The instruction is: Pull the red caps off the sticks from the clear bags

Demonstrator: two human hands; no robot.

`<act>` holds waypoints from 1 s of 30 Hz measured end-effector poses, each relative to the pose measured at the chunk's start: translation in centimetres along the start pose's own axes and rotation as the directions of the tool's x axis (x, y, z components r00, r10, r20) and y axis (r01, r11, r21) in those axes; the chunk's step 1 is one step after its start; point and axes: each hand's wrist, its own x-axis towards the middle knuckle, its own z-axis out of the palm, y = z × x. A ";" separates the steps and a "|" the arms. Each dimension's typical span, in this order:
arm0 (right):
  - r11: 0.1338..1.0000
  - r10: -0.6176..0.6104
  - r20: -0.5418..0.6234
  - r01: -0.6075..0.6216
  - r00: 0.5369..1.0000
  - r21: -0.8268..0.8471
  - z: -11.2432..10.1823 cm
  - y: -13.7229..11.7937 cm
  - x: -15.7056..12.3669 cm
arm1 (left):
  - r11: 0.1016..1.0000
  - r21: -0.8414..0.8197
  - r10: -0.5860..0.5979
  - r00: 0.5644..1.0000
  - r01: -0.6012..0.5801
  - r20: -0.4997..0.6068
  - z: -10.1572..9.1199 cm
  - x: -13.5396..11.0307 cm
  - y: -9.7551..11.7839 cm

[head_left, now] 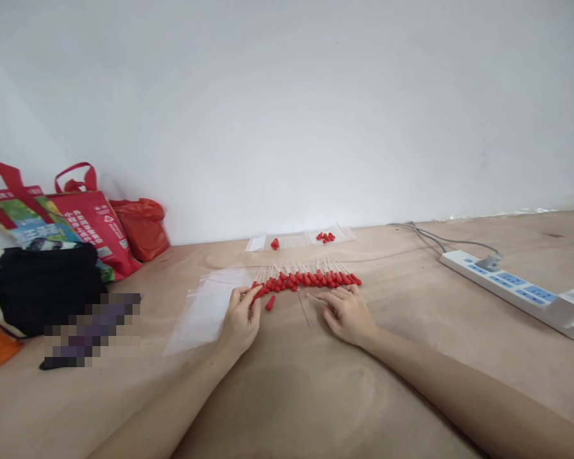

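A row of droppers (pixel 310 279) lies across the wooden table, red rubber bulbs facing me and thin clear tubes pointing to the wall. At the row's left end, my left hand (pixel 240 319) is closed, with a red rubber bulb (pixel 257 294) at its fingertips. My right hand (pixel 349 314), near the row's right half, pinches what looks like a thin clear tube (pixel 314 297) pointing left. Between the hands, one loose red bulb (pixel 270 303) and a single thin tube (pixel 305 309) rest on the tabletop.
Clear plastic bags (pixel 205 309) lie left of my left hand. Behind the row are more red bulbs (pixel 325 237) and thin tubes (pixel 293 241) on plastic bags. A white power strip (pixel 516 290) stands right; shopping bags (pixel 90 223) and a black cloth item (pixel 48 287) are left.
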 end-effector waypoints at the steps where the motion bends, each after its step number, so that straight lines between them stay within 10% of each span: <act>1: 1.000 0.009 -0.007 -0.009 1.000 -0.014 0.1 0.1 0.1 | 0.999 -0.011 -0.030 0.999 0.030 0.010 0.0 0.2 -0.3; 18: 0.999 0.050 0.088 -0.050 0.995 -0.001 0.7 -2.0 1.5 | 0.972 -0.050 -0.211 0.950 0.229 0.231 0.0 1.0 -0.5; 30: 0.964 0.176 0.050 -0.183 0.983 0.194 0.1 -1.6 1.3 | 0.994 0.094 0.049 0.988 -0.063 0.148 0.1 1.8 -0.3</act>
